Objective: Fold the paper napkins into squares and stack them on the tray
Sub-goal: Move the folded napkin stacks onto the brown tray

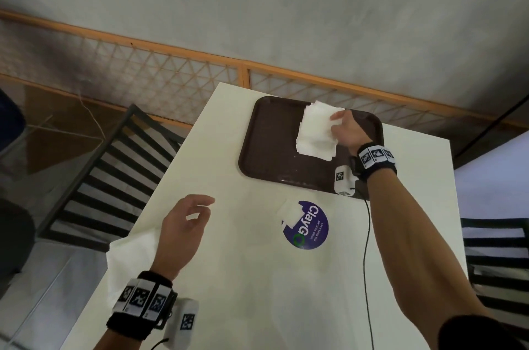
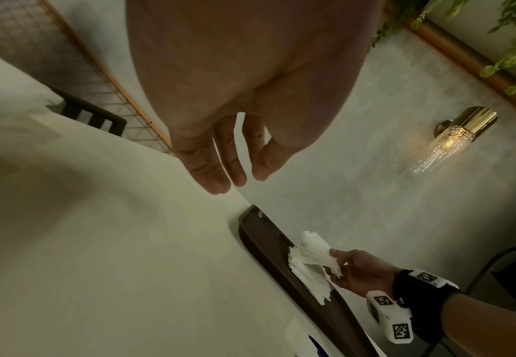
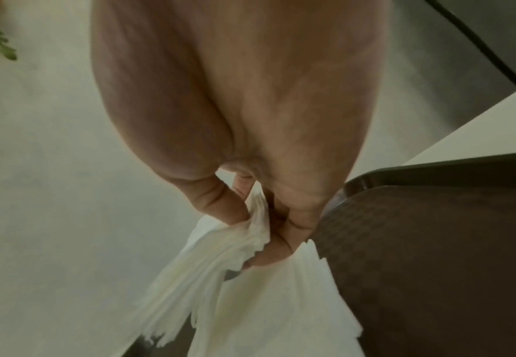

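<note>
A dark brown tray (image 1: 266, 146) lies at the table's far side. On it sits a stack of folded white napkins (image 1: 316, 132), whose far part is lifted off the rest. My right hand (image 1: 342, 127) pinches that lifted bundle (image 3: 220, 256) between thumb and fingers, above the napkins still lying on the tray (image 3: 434, 253). My left hand (image 1: 186, 223) hovers over the table's near left with fingers relaxed and holds nothing. An unfolded napkin (image 1: 128, 258) lies under its wrist and hangs over the table edge. The left wrist view shows the left fingers (image 2: 217, 166) straight, the stack (image 2: 308, 265) farther off.
The white table (image 1: 257, 278) carries a round purple sticker (image 1: 312, 229) with a small white paper scrap (image 1: 290, 213) on it. A black cable (image 1: 367, 249) runs along my right arm. Black slatted chairs (image 1: 114, 166) stand left and right. A wooden lattice rail (image 1: 171, 69) runs behind.
</note>
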